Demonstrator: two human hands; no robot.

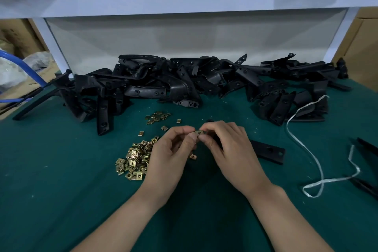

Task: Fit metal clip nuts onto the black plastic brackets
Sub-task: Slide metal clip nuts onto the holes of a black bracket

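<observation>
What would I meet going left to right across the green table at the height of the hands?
A heap of metal clips → left hand → metal clip pinched between both hands → right hand → black bracket lying out from under it → white string.

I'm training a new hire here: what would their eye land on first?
Both hands at centre: left hand and right hand pinch one clip nut between their fingertips. Behind them a heap of black brackets spans the green table, and a pile of brass-coloured nuts lies beside the left hand.
</observation>
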